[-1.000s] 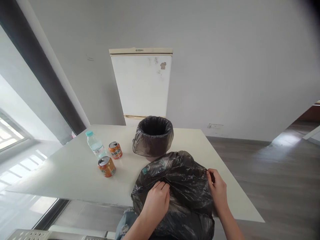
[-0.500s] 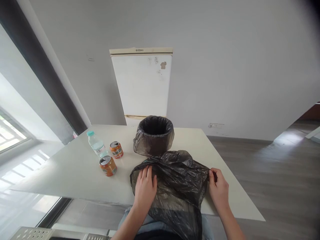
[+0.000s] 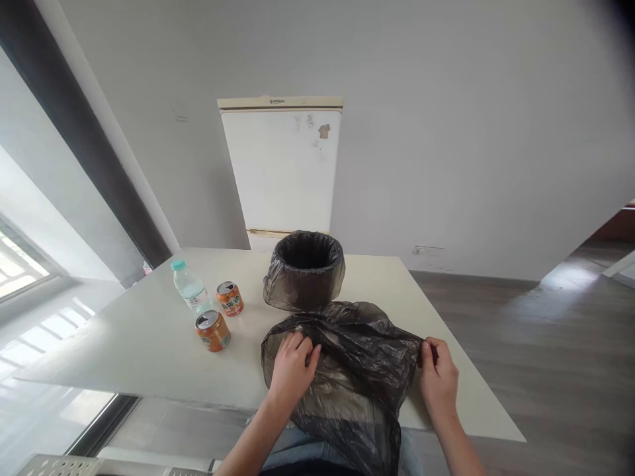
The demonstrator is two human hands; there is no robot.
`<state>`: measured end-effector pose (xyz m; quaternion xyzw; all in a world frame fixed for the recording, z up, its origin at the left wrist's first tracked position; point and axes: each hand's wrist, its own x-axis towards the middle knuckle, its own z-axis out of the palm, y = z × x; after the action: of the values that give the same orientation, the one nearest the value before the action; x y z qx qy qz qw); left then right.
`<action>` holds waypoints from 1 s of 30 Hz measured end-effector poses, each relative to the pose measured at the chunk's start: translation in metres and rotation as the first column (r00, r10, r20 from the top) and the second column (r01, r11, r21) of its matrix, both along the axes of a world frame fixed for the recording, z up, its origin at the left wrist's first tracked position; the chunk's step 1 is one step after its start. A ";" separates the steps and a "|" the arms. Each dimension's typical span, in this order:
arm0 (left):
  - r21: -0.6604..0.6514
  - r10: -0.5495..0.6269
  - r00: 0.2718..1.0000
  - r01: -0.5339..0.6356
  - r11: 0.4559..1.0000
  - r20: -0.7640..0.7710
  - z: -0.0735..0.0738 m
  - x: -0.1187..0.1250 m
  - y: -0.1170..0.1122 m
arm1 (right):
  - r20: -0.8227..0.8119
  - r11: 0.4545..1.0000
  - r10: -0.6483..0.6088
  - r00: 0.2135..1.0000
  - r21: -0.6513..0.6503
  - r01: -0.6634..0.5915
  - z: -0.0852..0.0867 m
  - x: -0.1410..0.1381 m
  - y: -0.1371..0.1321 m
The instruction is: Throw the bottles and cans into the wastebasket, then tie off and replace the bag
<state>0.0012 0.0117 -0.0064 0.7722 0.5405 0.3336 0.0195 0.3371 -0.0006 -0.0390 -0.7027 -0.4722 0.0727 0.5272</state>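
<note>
A thin black plastic bag [image 3: 362, 357] lies spread over the near edge of the white table [image 3: 139, 337] and hangs down over my lap. My left hand [image 3: 292, 370] rests on the bag's left part, fingers curled and gathering the film. My right hand [image 3: 439, 380] pinches the bag's right edge. Just behind the bag stands a small round bin [image 3: 303, 268] lined with another dark bag.
Two orange drink cans [image 3: 213, 330] [image 3: 229, 298] and a clear water bottle [image 3: 189, 287] with a light blue cap stand left of the bin. A white fridge [image 3: 282, 168] stands behind the table against a grey wall. Wooden floor lies to the right.
The bag, bulged up a second ago, has been pressed down and spread flat on the table. My left hand moved left onto it and now curls its fingers; my right hand slid slightly right.
</note>
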 end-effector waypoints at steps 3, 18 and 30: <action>-0.018 -0.144 0.989 0.143 0.990 -0.045 0.001 0.006 -0.002 | 0.000 1.000 0.015 1.000 0.000 -0.015 0.001 -0.001 0.000; -0.043 0.174 0.964 -0.186 0.982 -0.201 0.005 0.001 0.011 | -0.026 0.999 0.030 0.999 -0.018 -0.030 0.003 -0.003 -0.002; -0.237 0.291 0.897 -0.378 0.895 -0.332 0.010 -0.010 0.006 | 0.029 0.999 0.036 0.999 -0.030 -0.035 0.006 -0.002 -0.002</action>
<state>-0.0083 0.0181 0.0039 0.6949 0.7070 0.1314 -0.0026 0.3347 -0.0031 -0.0334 -0.7030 -0.4912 0.0785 0.5082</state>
